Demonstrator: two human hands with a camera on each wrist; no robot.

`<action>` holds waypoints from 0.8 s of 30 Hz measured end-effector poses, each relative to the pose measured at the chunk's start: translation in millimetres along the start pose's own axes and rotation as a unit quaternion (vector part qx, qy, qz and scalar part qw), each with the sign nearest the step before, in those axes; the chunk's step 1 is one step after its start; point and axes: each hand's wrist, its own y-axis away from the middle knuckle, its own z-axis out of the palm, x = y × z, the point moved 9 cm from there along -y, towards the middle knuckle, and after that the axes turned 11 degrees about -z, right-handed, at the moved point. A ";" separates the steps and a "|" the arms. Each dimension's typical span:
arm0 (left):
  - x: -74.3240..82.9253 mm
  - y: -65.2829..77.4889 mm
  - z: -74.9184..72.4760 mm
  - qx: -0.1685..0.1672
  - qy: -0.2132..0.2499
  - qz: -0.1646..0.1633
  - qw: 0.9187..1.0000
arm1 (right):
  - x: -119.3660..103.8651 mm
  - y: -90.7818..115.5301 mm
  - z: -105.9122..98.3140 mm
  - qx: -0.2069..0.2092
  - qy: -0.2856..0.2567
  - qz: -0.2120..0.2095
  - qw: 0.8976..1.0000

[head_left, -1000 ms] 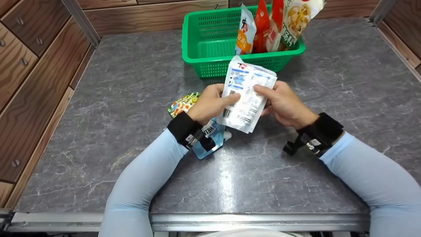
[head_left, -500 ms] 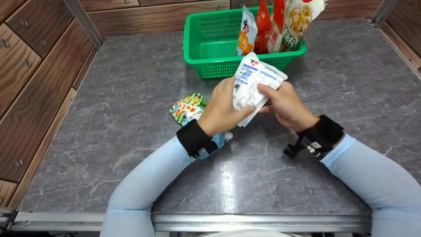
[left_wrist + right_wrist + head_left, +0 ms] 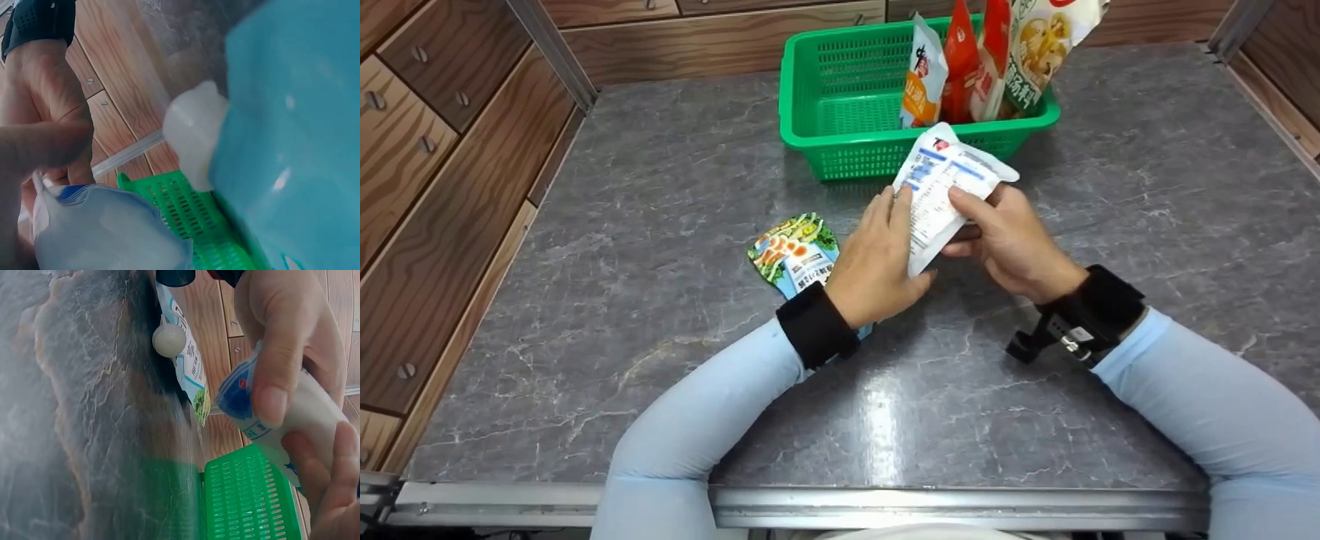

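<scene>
My right hand (image 3: 1012,240) grips overlapping white food packets (image 3: 936,214), its thumb on their printed upper face. Along their left side lies my left hand (image 3: 877,259), back up, with straight fingers touching them and the thumb by their lower end. In the right wrist view, a blue-marked packet corner (image 3: 236,396) shows beside the left thumb (image 3: 271,399); some fingers are hidden behind. On the table, partly under the left forearm, lies a blue spouted pouch (image 3: 787,251) with a salad picture. Its white cap (image 3: 194,135) shows large in the left wrist view.
A green basket (image 3: 847,141) stands beyond the hands. Upright in its right half are a white-and-orange bag (image 3: 922,82), red bags (image 3: 960,60) and a tall white-and-green bag (image 3: 1042,52). Wood-patterned panels (image 3: 720,45) border the grey marbled table (image 3: 645,187).
My left hand has moved right and turned back up, its fingers straightening over the packets' left side. The packets have tilted and shifted right, now fanned. More of the spouted pouch's picture shows.
</scene>
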 end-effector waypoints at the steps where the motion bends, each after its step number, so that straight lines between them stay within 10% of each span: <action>1: -0.1 -0.2 0.3 -0.001 0.005 -0.001 1.000 | -0.1 0.5 1.2 -0.005 -0.002 0.001 1.000; 10: -9.4 -5.0 1.6 -0.019 0.095 -0.046 0.994 | -0.9 2.9 10.5 -0.043 0.047 -0.001 0.998; 24: -24.5 -11.7 2.2 -0.045 0.313 -0.100 0.943 | -6.5 2.0 14.2 -0.075 0.028 -0.016 0.997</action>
